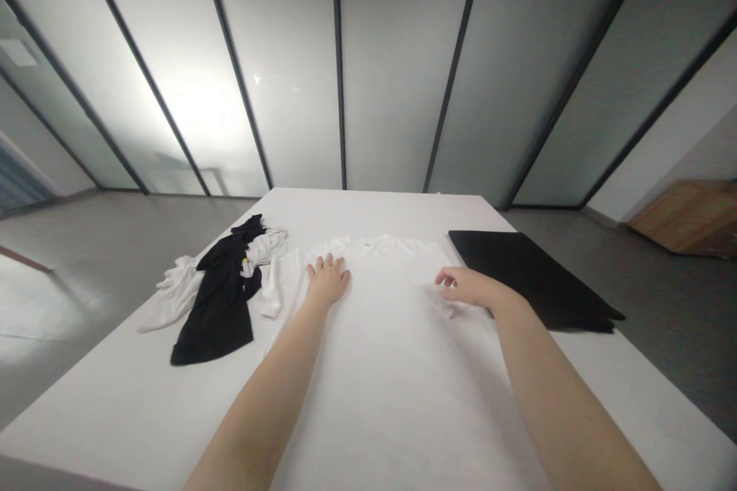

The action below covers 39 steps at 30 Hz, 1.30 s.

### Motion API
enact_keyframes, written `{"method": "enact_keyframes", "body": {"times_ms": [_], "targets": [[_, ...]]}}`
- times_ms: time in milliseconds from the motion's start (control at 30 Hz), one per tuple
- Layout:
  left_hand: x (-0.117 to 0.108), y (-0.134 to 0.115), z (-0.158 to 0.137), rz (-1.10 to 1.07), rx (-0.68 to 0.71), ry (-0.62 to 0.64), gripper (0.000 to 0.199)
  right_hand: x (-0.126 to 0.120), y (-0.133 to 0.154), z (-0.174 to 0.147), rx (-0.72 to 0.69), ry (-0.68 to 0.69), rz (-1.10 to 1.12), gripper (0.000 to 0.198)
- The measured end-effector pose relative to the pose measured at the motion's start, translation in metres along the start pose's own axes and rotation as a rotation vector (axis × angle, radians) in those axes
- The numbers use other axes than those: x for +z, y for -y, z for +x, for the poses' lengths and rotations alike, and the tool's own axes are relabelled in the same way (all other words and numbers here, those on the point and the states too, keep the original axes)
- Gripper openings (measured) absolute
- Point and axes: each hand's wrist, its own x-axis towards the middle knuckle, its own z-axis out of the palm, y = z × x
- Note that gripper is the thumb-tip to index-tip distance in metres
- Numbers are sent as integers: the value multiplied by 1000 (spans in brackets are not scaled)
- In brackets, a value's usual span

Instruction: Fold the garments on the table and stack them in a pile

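White surface (374,209) is backed by frosted panels (391,54); white shirt (380,368) is laid flat-ish, left hand (328,280) spread wide, right hand (472,286) half-curled.

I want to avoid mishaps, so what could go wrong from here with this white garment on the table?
The white garment might have its edges misjudged, since it blends into the white table. The right hand, curled close by its fabric, could rumple it if it catches a fold. And the black garment lies near the white one's left side, so the two might overlap or snag if either shifts.
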Motion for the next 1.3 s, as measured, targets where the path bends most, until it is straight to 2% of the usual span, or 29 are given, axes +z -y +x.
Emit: {"method": "enact_keyframes", "body": {"times_ms": [67, 133, 267, 367, 467, 533, 600, 700, 767, 867, 967, 1100, 1233, 1300], "targets": [[0, -1, 0, 6, 3, -5, 57, -2, 2, -13, 54, 113, -19, 55], [-1, -1, -1, 9, 1, -4, 57, 3, 8, -20, 90, 140, -69, 54], [-1, 1, -1, 8, -2, 2, 57, 6, 23, -23, 110, 121, -85, 24], [-1, 1, -1, 10, 10, 3, 57, -2, 25, -24, 76, 103, -54, 13], [-2, 1, -2, 11, 10, 5, 58, -8, 21, -25, 0, 125, 31, 15], [-3, 0, -2, 12, 6, 7, 57, -8, 17, -22, -18, 126, 48, 24], [-3, 0, -2, 11, 2, 11, 57, -3, 14, -15, -2, 9, 23, 33], [-2, 0, -1, 9, -1, 10, 57, 14, 12, 2, 3, -361, -20, 40], [-1, 0, -1, 10, -1, 6, 57, 31, 11, 14, 6, -494, -87, 49], [-1, 0, -1, 15, 0, 5, 56, 58, 9, 25, 96, -363, -234, 62], [-1, -1, -2, 20, 1, 7, 56, 72, 6, 30, 133, -272, -297, 67], [-1, -1, -3, 30, -15, 0, 57, 73, 3, 31, 158, -292, -297, 71], [-2, -3, -6, 47, -51, -9, 60, 72, 6, 31, 322, -375, -272, 78], [-4, -7, -8, 75, -115, -20, 64, 74, 12, 30, 342, -429, -281, 76]]}}
